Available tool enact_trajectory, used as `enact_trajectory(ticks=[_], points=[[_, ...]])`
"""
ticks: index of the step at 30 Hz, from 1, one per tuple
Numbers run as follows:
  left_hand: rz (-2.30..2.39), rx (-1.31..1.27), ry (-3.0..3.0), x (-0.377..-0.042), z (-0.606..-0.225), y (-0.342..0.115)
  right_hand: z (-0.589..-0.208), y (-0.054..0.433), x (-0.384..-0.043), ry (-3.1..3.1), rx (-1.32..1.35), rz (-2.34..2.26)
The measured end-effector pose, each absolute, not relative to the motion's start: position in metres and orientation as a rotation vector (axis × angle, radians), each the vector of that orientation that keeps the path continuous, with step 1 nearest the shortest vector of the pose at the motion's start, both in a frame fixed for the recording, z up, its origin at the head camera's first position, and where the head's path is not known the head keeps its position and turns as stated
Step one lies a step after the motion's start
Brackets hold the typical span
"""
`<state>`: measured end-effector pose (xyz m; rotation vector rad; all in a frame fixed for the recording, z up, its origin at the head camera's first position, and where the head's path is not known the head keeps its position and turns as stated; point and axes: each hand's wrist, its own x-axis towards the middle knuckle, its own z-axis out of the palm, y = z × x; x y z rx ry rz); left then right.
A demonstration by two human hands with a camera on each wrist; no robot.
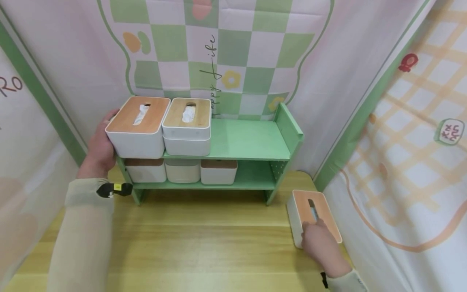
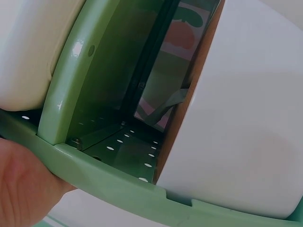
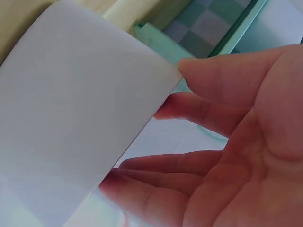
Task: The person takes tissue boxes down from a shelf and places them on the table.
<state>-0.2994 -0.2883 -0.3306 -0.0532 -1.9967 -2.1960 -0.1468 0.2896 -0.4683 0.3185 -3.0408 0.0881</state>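
A white tissue box with an orange-brown wooden lid (image 1: 299, 202) sits at the right of the table. My right hand (image 1: 322, 245) is at its near end, fingers on the lid by the dark slot. In the right wrist view the thumb (image 3: 222, 78) is at the corner of the box's white side (image 3: 80, 104), fingers fairly straight. My left hand (image 1: 102, 142) lies against the left end of the green shelf (image 1: 248, 140), beside a large wood-lidded tissue box (image 1: 136, 144). The shelf's side (image 2: 75, 71) hides the left fingertips, so I cannot tell their grip.
Next to the large box, a smaller tissue box (image 1: 187, 147) stands on the upper tier. The lower tier bears a wood-lidded box (image 1: 146, 174), a cream box (image 1: 182, 172) and another wood-lidded box (image 1: 219, 174). Patterned cloth (image 1: 251, 48) hangs behind the wooden table (image 1: 189, 247).
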Motion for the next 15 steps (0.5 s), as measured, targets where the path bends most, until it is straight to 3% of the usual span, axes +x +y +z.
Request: enact_trajectory(ticks=[15], points=[[-2.174, -0.043, -2.012, -0.299, -0.330, -0.289, -0.469, 0.323, -0.161, -3.093, 0.213, 0.188]])
